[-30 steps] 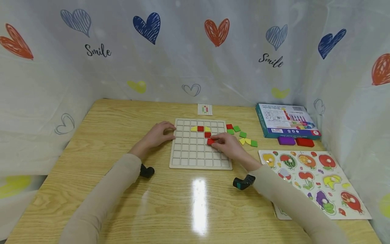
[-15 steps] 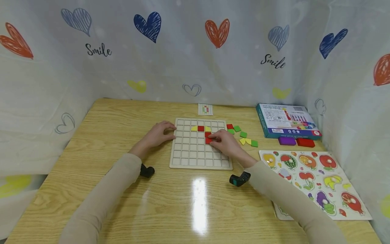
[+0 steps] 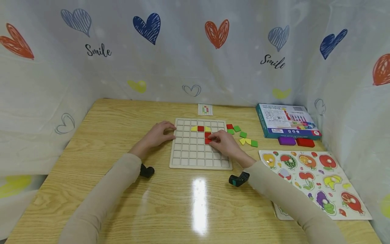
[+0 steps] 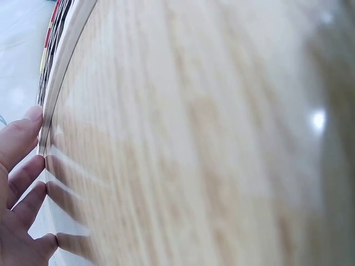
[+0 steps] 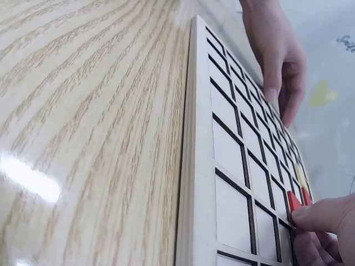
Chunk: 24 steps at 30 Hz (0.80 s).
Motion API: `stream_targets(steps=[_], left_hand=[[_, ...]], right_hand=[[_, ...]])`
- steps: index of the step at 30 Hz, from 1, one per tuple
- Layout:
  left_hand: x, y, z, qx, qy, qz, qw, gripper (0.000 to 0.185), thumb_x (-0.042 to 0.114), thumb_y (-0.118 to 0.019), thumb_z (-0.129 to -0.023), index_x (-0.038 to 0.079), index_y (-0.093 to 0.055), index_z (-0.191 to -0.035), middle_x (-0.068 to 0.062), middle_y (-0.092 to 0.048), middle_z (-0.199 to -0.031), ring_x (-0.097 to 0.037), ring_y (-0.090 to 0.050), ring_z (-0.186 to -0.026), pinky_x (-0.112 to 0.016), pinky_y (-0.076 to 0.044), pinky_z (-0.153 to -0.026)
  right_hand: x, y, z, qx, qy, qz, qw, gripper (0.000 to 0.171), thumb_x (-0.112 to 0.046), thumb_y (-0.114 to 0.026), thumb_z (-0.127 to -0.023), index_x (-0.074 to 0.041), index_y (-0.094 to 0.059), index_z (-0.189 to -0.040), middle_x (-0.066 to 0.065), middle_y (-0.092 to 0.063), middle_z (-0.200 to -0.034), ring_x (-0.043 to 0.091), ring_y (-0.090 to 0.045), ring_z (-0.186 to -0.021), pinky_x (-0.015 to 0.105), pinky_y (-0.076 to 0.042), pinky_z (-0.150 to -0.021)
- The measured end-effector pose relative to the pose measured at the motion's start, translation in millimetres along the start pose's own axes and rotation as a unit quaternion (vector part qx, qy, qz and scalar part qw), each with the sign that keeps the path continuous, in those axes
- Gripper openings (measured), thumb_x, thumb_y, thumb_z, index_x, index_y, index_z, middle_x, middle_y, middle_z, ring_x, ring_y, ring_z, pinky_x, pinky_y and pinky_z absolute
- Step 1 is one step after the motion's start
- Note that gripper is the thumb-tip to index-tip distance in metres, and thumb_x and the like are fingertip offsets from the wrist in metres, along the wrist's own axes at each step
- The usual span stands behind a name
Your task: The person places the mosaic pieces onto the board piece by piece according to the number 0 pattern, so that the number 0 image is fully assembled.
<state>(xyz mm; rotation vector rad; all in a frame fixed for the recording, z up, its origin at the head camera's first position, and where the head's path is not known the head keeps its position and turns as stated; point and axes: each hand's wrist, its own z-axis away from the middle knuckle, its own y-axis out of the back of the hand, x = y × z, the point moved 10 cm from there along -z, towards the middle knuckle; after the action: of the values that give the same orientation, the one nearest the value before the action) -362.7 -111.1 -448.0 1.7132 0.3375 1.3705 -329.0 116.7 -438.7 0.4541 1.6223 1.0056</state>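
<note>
Your right hand [image 3: 223,144] lies over the wooden grid board [image 3: 199,162] in the middle of the counter [image 3: 122,115], its fingers [image 5: 319,216] curled and pressed together on a red square tile [image 3: 208,141] sitting in a cell just below another red tile [image 3: 207,134], near the board's centre. Your left hand [image 3: 158,134] rests at the board's left edge with its fingers [image 4: 22,138] loosely curled and touching the rim, holding nothing. Loose green, yellow and red tiles [image 3: 243,137] lie just right of the board, with a fruit puzzle [image 3: 317,179] and a blue box [image 3: 284,120] farther right.
</note>
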Motion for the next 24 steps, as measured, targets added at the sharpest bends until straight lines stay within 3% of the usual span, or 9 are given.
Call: stream_targets(steps=[16, 24], left_hand=[[-0.4, -0.8, 0.5, 0.002, 0.002, 0.003, 1.0, 0.042, 0.023, -0.068, -0.094, 0.004, -0.06, -0.13, -0.018, -0.047, -0.142, -0.037, -0.035, -0.138, -0.057, -0.007, -0.118], [-0.9, -1.3, -0.2, 0.0, 0.008, -0.001, 1.0, 0.043, 0.024, -0.068, -0.094, 0.004, -0.06, -0.131, -0.017, -0.047, -0.143, -0.036, -0.036, -0.138, -0.056, -0.008, -0.118]], right_hand=[[1.3, -0.4, 1.8, 0.003, -0.003, -0.014, 1.0, 0.023, -0.013, -0.067, -0.093, -0.006, -0.072, -0.114, 0.008, -0.064, -0.104, 0.021, -0.058, -0.093, 0.037, -0.051, -0.083], [6.8, 1.3, 4.8, -0.008, -0.022, -0.053, 0.998, 0.026, -0.019, -0.067, -0.094, -0.011, -0.071, -0.118, 0.006, -0.063, -0.116, 0.021, -0.06, -0.101, 0.039, -0.051, -0.088]])
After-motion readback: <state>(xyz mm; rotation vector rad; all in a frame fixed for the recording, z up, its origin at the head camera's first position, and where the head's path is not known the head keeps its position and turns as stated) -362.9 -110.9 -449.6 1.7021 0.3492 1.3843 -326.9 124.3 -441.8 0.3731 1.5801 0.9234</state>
